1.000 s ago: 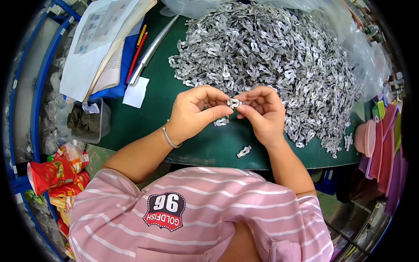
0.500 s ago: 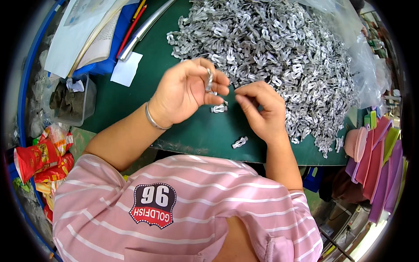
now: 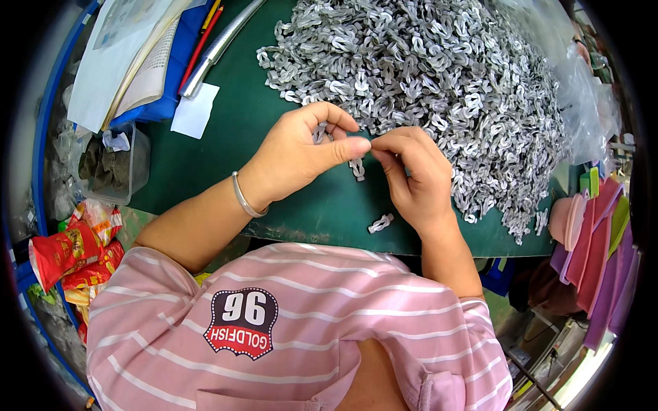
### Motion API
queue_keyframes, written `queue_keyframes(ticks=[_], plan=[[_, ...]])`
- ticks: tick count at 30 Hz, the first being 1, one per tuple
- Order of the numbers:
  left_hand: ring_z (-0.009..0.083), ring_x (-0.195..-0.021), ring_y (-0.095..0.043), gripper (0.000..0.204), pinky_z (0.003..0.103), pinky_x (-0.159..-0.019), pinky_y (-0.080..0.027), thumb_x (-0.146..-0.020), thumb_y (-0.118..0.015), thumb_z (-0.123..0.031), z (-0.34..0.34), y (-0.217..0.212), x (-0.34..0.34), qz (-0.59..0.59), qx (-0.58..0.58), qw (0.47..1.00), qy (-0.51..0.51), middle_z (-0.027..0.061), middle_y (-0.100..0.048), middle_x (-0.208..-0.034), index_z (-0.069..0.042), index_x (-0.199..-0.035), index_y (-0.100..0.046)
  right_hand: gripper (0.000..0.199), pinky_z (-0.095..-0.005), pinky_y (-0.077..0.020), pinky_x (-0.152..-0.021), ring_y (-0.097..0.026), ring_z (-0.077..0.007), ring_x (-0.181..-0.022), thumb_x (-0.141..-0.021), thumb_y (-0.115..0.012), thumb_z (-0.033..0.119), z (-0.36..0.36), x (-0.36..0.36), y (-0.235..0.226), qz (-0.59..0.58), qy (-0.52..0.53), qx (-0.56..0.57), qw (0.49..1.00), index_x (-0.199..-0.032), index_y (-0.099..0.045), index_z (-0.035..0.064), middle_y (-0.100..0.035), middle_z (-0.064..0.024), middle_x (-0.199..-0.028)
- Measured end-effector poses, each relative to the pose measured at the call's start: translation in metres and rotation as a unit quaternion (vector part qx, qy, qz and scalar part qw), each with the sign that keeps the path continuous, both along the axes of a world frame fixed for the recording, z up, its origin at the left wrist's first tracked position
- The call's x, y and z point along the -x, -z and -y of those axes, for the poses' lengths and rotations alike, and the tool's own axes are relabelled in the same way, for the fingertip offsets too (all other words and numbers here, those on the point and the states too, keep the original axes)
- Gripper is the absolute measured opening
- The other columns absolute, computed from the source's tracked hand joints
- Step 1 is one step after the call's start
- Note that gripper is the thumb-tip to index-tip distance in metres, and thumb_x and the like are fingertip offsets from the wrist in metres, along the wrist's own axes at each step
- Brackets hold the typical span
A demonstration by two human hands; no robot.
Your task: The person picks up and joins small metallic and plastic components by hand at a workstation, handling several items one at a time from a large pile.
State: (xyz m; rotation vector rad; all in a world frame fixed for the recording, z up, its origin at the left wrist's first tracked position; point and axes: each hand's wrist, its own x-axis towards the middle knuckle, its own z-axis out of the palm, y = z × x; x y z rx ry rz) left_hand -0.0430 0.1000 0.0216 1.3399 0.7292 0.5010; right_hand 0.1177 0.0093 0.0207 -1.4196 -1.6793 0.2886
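My left hand (image 3: 298, 144) is curled around a few small grey metal loop-shaped links (image 3: 320, 133), which show only partly between its fingers. Its thumb reaches over to the fingertips of my right hand (image 3: 419, 179). That right hand is closed in a pinch; whatever sits between its fingertips is too small or hidden to make out. Just below the left thumb shows another metal link piece (image 3: 357, 170), its upper end covered by the hand. A single link (image 3: 380, 223) lies on the green table (image 3: 301, 218) near its front edge.
A large heap of the same links (image 3: 439, 75) covers the table's far right, beside clear plastic bags (image 3: 582, 103). At far left are papers (image 3: 123, 55), pencils (image 3: 203, 48), a metal tube (image 3: 219, 48), a paper scrap (image 3: 195, 111) and a plastic tub (image 3: 139, 164). Red packets (image 3: 65, 257) stand left.
My left hand has turned over and closed, bringing its thumb against the right fingertips. The link piece beneath it now points downward rather than sideways. My right hand stays nearly in place.
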Motion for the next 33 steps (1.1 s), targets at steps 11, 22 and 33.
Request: queue_keyframes(ticks=[11,22,33], plan=[[-0.0006,-0.050,-0.034,0.014,0.014,-0.042,-0.024,-0.084,-0.059,-0.011,0.001,0.012,-0.001,0.032,-0.071,0.997,-0.020,-0.0043,-0.050,-0.076,-0.003,-0.094,-0.057,0.016,-0.0362,-0.0455,-0.062,-0.056,-0.0277,-0.075,-0.069,-0.065,0.003,0.005,-0.003,-0.003,-0.060,-0.031,0.123,0.990,-0.081,-0.056,0.0027,-0.054,-0.0100,-0.081],[0.0016,-0.058,-0.044,0.017,0.015,-0.050,-0.035,-0.083,-0.061,-0.012,0.002,0.003,-0.001,0.014,-0.035,0.999,-0.015,-0.0035,-0.052,-0.075,-0.002,-0.096,-0.057,0.019,-0.0366,-0.0454,-0.059,-0.055,-0.0287,-0.069,-0.066,-0.068,0.003,0.012,-0.006,-0.004,0.052,-0.079,0.148,0.984,-0.080,-0.056,0.0042,-0.051,-0.0092,-0.077],[0.0054,-0.071,-0.054,0.015,0.019,-0.064,-0.044,-0.078,-0.066,-0.009,0.004,0.004,0.000,0.020,-0.033,0.999,0.025,0.0025,-0.062,-0.079,0.001,-0.090,-0.062,0.029,-0.0238,-0.0503,-0.063,-0.057,-0.0151,-0.083,-0.071,-0.066,-0.003,0.003,-0.005,-0.003,-0.263,-0.049,0.087,0.960,-0.099,-0.058,0.0003,-0.054,-0.0086,-0.095]])
